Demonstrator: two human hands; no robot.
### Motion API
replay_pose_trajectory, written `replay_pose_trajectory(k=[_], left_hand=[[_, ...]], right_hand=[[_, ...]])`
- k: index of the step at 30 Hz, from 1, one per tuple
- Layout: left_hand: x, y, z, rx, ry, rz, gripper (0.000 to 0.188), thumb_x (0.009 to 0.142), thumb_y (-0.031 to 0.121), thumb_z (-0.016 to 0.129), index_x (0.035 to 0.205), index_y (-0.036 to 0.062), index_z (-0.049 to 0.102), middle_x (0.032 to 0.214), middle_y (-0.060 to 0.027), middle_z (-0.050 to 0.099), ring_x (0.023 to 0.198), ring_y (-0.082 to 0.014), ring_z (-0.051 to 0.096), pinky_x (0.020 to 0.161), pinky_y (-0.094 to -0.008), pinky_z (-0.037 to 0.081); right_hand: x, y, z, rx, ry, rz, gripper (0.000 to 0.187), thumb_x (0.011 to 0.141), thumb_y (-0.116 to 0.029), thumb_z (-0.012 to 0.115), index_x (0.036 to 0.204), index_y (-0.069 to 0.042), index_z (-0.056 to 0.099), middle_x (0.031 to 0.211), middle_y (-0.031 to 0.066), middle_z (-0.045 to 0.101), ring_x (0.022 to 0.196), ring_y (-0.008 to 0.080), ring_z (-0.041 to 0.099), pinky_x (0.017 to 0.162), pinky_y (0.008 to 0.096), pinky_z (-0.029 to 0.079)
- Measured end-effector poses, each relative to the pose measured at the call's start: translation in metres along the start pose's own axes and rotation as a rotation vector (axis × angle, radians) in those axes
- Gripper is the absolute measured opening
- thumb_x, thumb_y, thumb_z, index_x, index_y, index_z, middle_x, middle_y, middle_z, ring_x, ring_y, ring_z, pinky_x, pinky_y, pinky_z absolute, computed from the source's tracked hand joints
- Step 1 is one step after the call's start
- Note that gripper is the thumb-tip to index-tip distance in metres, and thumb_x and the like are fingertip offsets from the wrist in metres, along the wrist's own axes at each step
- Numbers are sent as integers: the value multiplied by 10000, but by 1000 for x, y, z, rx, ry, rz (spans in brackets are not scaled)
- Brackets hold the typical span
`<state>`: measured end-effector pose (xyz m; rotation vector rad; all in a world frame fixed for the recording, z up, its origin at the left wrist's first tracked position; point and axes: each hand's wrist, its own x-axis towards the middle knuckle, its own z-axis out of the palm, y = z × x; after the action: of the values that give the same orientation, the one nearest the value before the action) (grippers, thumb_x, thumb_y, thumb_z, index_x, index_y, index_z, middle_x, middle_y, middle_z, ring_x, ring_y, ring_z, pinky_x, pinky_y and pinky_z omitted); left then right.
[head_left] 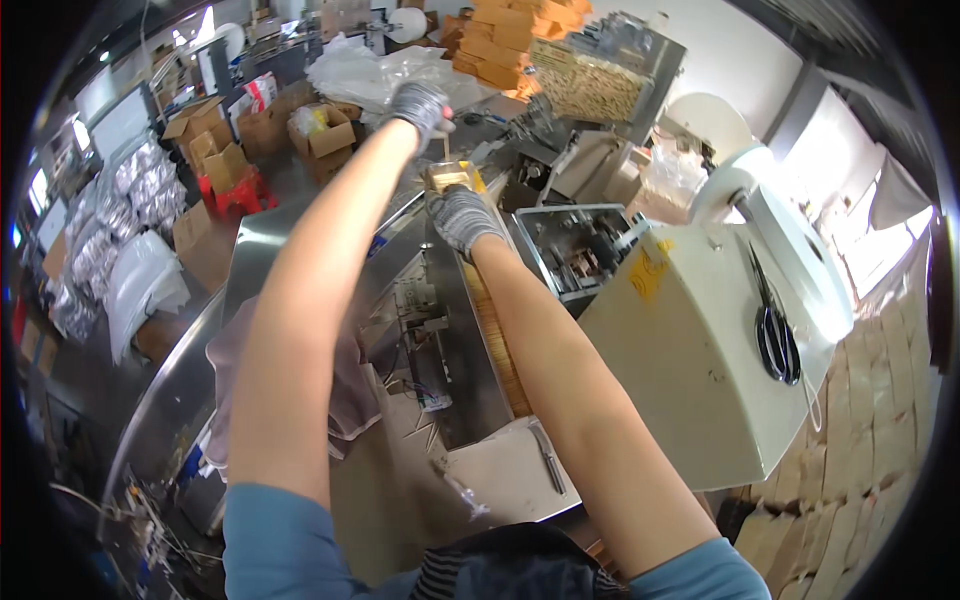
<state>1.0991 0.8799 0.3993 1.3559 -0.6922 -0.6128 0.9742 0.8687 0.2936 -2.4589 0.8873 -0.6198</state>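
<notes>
A gray-gloved left hand (420, 108) is hovering, its grip unclear. The right hand (463, 218) is curling at the far end of stacked wooden sticks (495, 330), its hold hidden

Motion blurred the fingers of the gloved left hand (418, 106); whether it gripped the thin pale stick (446, 148) just below could not be told. The gloved right hand (463, 218) hid its own fingertips, while the right forearm (550, 345) obscured part of a row of thin wooden sticks (497, 345). The left forearm (325, 250) concealed the middle of a mauve cloth (352, 400). The lower edge cropped both blue sleeves (280, 540), the top edge an orange stack (495, 45). Parts inside an open metal box (583, 262) were too small to identify.
</notes>
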Motion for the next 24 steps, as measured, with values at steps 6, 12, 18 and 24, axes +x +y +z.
replay_pose_trajectory(k=[6, 12, 18, 24], left_hand=[[8, 46, -22, 160, 4, 26, 153, 835, 193, 545, 886, 56, 590, 648, -67, 591, 484, -163, 555, 433, -309, 479], [45, 69, -37, 317, 84, 345, 142, 805, 224, 543, 776, 92, 586, 613, -14, 544, 523, -130, 512, 484, -280, 458], [55, 80, -5, 1296, 369, 484, 140, 816, 214, 544, 832, 107, 632, 742, -54, 618, 645, -168, 587, 592, -318, 482], [91, 112, -33, 2308, 328, 725, 118, 760, 179, 533, 771, 188, 650, 700, -6, 638, 653, -157, 633, 540, -359, 495]], right_hand=[[-14, -15, -6, 73, -14, 6, 572, 858, -504, 424, 1022, 16, 599, 1013, 253, 596, 1000, 376, 555, 879, 401, 437], [-20, -26, -13, 32, -92, 37, 550, 884, -486, 386, 1063, -4, 581, 1032, 255, 586, 1022, 384, 536, 893, 408, 417], [-12, 3, -16, 17, -120, 87, 528, 897, -465, 374, 1098, -15, 564, 1059, 260, 573, 1040, 395, 519, 904, 411, 406], [-16, -10, -11, 16, -83, 42, 516, 891, -460, 396, 1130, -27, 544, 1089, 247, 565, 1047, 390, 515, 907, 407, 403]])
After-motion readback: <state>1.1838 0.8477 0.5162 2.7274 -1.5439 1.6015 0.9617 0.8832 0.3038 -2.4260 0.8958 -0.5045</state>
